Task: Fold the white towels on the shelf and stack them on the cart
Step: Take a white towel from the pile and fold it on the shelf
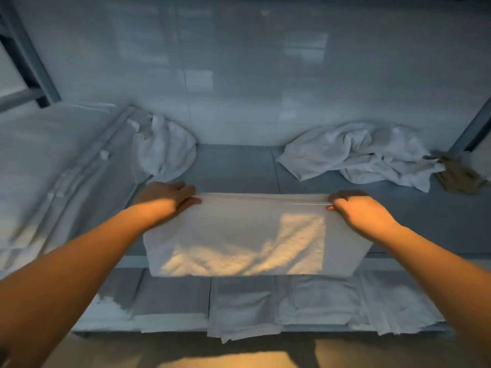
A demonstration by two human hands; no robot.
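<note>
Both hands are on the folded towel (239, 235), w/ arms stretched out over the shelf (233, 166). The left hand (166, 196) pinches the towel's far-left corner, thumb on top and fingers curled over the layered edge. The right hand (356, 208) is clamped on the far-right corner the same way, thumb tip showing at the edge. The towel lies flat across the shelf's front, its near edge hanging past the shelf lip, and a warm patch of light falls across its middle.

Behind the towel & to its left, a bunched white towel (164, 147) sits against the back wall. Behind & to the right of it, a bigger crumpled white towel (358, 152) sprawls on the shelf, w/ a brownish cloth (457, 173) touching that heap's right end. Left of the folded towel is a wide spread of white linen (53, 168), somewhat blurred. Below the folded towel, a lower level holds folded white towels (265, 306) laid side by side, some edges drooping over the front.
</note>
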